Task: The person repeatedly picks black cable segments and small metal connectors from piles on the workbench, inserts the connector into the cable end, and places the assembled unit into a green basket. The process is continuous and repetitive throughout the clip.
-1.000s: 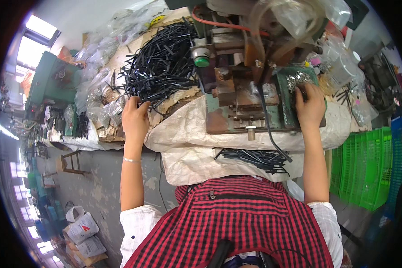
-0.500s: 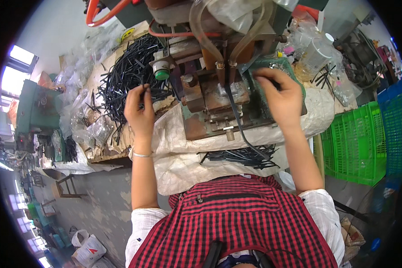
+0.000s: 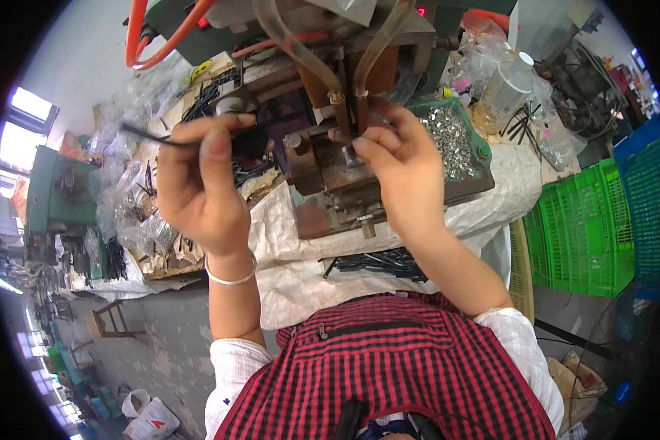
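My left hand (image 3: 202, 187) is raised in front of a small press machine (image 3: 323, 158) and pinches a thin black cable piece (image 3: 143, 133) that sticks out to the left. My right hand (image 3: 400, 165) is at the machine's middle, fingertips pinched on a small metal piece next to the die; the piece itself is too small to make out. A green tray of small shiny metal parts (image 3: 451, 139) lies just right of that hand. More black cable pieces (image 3: 385, 262) rest on the white sack cloth (image 3: 293, 257) in front of my lap.
Orange and clear hoses (image 3: 147, 37) run over the machine. A clear plastic jar (image 3: 502, 88) stands at the back right. Green crates (image 3: 590, 227) stand on the right. Plastic bags and clutter (image 3: 128, 220) cover the bench at left, with green machines (image 3: 48, 198) beyond.
My head has come closer to the machine. My left hand lifted a black cable piece from the pile toward the die, and my right hand moved from the parts tray to the machine's middle.
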A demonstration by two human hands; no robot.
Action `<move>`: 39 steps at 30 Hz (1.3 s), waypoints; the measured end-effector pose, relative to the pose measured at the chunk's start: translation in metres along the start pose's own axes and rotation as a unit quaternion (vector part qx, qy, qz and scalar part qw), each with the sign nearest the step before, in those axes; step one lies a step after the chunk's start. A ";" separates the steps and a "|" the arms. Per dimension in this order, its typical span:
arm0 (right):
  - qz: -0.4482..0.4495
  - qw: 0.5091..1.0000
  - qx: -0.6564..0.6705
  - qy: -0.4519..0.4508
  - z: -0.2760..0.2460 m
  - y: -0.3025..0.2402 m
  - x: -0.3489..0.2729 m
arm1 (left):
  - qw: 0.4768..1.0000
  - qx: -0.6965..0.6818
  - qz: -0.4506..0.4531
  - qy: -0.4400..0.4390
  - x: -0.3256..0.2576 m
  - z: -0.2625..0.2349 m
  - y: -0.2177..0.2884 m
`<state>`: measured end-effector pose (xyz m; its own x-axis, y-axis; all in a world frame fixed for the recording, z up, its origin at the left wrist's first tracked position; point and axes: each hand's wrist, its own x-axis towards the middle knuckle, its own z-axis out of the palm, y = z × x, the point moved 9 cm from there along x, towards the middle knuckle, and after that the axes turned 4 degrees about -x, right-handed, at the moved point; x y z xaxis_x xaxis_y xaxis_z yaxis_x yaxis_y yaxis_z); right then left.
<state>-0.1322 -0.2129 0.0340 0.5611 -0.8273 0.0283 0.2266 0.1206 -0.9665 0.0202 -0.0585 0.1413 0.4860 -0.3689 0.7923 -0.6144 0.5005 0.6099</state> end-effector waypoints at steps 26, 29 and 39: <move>-0.007 0.959 -0.199 -0.202 -0.017 -0.036 0.039 | 0.994 0.000 0.081 -0.072 -0.030 0.018 0.014; -0.214 0.853 -0.472 -0.070 -0.069 -0.038 0.032 | 0.946 0.139 0.206 -0.208 -0.063 0.066 0.036; -0.116 0.861 -0.461 0.180 -0.185 0.026 0.034 | 0.909 0.156 0.315 -0.222 -0.095 0.081 0.029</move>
<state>-0.2546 -0.3399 -0.0373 0.2654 -0.9070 0.3269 -0.5225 -0.4203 -0.7419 -0.0941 -0.0730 0.0854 -0.2809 -0.4004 0.8722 -0.8640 0.5012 -0.0481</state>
